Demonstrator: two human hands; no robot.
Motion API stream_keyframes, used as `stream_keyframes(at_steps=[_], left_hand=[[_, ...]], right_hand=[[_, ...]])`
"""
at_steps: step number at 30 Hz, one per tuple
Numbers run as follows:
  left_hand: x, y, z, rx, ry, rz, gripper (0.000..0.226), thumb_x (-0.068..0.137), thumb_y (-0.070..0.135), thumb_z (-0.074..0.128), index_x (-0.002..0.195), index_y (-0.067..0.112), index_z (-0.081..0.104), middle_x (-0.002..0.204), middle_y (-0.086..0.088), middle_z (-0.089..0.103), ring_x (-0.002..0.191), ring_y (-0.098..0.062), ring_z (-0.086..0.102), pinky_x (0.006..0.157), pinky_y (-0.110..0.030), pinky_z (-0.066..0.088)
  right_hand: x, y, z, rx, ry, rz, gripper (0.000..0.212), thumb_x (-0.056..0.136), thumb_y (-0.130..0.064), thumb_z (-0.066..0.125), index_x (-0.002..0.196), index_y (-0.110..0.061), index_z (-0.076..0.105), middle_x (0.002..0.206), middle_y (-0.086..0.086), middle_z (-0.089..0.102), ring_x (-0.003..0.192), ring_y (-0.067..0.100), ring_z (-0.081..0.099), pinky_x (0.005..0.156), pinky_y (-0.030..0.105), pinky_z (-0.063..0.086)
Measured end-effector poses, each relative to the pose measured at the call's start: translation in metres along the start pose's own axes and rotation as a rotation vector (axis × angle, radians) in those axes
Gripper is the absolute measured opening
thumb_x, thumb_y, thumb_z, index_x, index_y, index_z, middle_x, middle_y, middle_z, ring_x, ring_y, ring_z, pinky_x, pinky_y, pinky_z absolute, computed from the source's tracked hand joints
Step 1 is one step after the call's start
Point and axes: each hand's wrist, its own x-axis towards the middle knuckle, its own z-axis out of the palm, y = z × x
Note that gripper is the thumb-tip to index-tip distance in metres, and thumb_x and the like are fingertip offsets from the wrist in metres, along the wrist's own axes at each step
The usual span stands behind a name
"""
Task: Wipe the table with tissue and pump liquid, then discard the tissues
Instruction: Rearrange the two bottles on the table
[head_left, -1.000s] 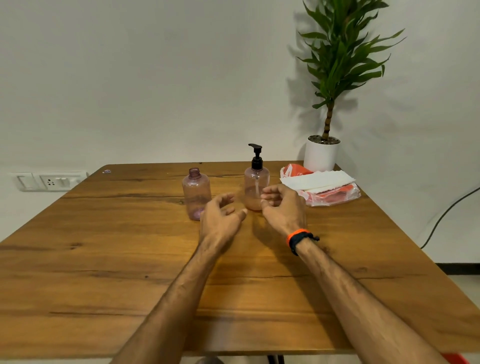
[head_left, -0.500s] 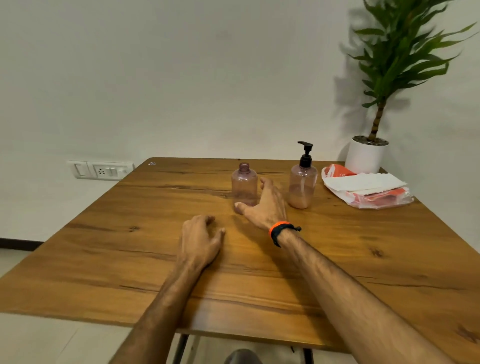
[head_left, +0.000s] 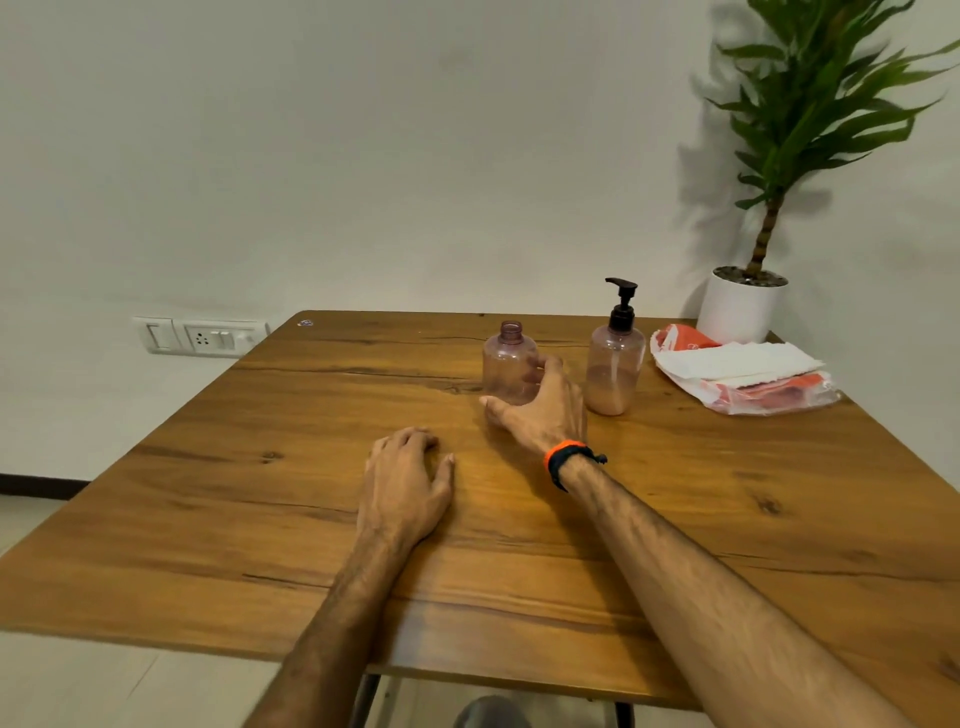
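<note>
Fingers of the right hand (head_left: 540, 413) reach round the right side of the capless bottle (head_left: 509, 364) at centre frame; the fingers show through its tinted wall and seem to touch it, the thumb is spread toward the left by the bottle's base, and whether the grip has closed I cannot tell. An orange and black band (head_left: 566, 460) sits on that wrist. The left hand (head_left: 405, 486) lies palm down on the desk (head_left: 260, 509) just below and left of the right hand, its fingers loosely bent and together, holding nothing.

The pump bottle (head_left: 614, 364) stands upright just right of the right hand, with a black pump head and pale liquid in its lower part. Both bottles stand near the desk's far edge, close together but apart. The tissues (head_left: 737, 361), a white stack, lie on a red and clear plastic pack (head_left: 769, 395) at the right of the frame, near the pump bottle. Behind the pack, a green plant (head_left: 810, 104) rises from a white pot (head_left: 740, 306) at the upper right.

A white switch and socket plate (head_left: 200, 338) is on the wall at the left, beyond the desk's far left corner. A small pale speck (head_left: 305, 323) lies on that corner.
</note>
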Motion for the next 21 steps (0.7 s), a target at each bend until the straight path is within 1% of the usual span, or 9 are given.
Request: stream_keyframes(at_steps=[2,5,8,10,12,15,18,21], left_hand=[[-0.001,0.005,-0.004,-0.017,-0.018,-0.002,0.036,0.091,0.035,0.06,0.12,0.013,0.065,0.129,-0.004,0.062,0.122,-0.022,0.051,0.108,-0.034,0.036],[0.0,0.025,-0.006,-0.085,-0.03,-0.008,0.037,0.09,0.03,0.064,0.121,0.009,0.065,0.122,-0.008,0.067,0.115,-0.023,0.059,0.105,-0.037,0.042],[-0.001,0.066,0.006,-0.139,-0.03,0.023,0.04,0.09,0.032,0.065,0.123,0.01,0.064,0.122,-0.007,0.067,0.115,-0.022,0.059,0.105,-0.037,0.044],[-0.001,0.097,0.021,-0.185,-0.054,0.06,0.041,0.089,0.032,0.065,0.124,0.01,0.064,0.124,-0.006,0.066,0.117,-0.022,0.058,0.105,-0.035,0.044],[-0.002,0.129,0.039,-0.208,-0.069,0.112,0.04,0.088,0.03,0.066,0.122,0.009,0.066,0.123,-0.007,0.067,0.117,-0.023,0.06,0.103,-0.034,0.044],[-0.004,0.171,0.065,-0.229,-0.107,0.164,0.039,0.086,0.03,0.068,0.118,0.009,0.067,0.118,-0.007,0.07,0.113,-0.024,0.063,0.101,-0.035,0.047],[-0.006,0.209,0.092,-0.248,-0.154,0.218,0.039,0.084,0.031,0.068,0.117,0.01,0.068,0.115,-0.007,0.071,0.111,-0.023,0.064,0.098,-0.037,0.049],[-0.011,0.236,0.113,-0.222,-0.197,0.262,0.042,0.084,0.035,0.067,0.119,0.012,0.067,0.119,-0.005,0.07,0.114,-0.023,0.061,0.101,-0.036,0.047]], right_hand=[[-0.004,0.005,-0.015,0.018,0.006,-0.014,0.082,0.061,-0.047,0.085,0.129,-0.019,0.048,0.123,-0.001,0.064,0.11,0.017,0.06,0.087,0.031,0.053],[-0.009,0.017,-0.04,0.032,0.027,-0.036,0.08,0.061,-0.047,0.086,0.127,-0.021,0.049,0.122,-0.002,0.063,0.108,0.014,0.06,0.083,0.026,0.05],[-0.011,0.035,-0.075,0.018,0.074,-0.035,0.08,0.058,-0.051,0.085,0.124,-0.024,0.05,0.12,-0.004,0.064,0.104,0.013,0.063,0.083,0.025,0.052],[-0.012,0.049,-0.1,-0.01,0.103,-0.016,0.081,0.057,-0.053,0.085,0.124,-0.023,0.05,0.116,-0.004,0.066,0.103,0.013,0.064,0.085,0.029,0.053],[-0.011,0.067,-0.13,-0.045,0.141,0.005,0.078,0.057,-0.052,0.086,0.12,-0.023,0.051,0.111,-0.007,0.066,0.102,0.013,0.063,0.086,0.031,0.053],[-0.011,0.093,-0.175,-0.081,0.199,0.063,0.076,0.058,-0.051,0.086,0.12,-0.025,0.051,0.105,-0.012,0.063,0.103,0.014,0.062,0.085,0.029,0.052],[-0.014,0.12,-0.22,-0.131,0.275,0.117,0.079,0.058,-0.049,0.087,0.123,-0.024,0.051,0.115,-0.005,0.066,0.107,0.018,0.063,0.088,0.031,0.051],[-0.018,0.138,-0.255,-0.146,0.313,0.155,0.08,0.059,-0.048,0.087,0.126,-0.023,0.05,0.12,-0.002,0.065,0.11,0.019,0.062,0.093,0.034,0.052]])
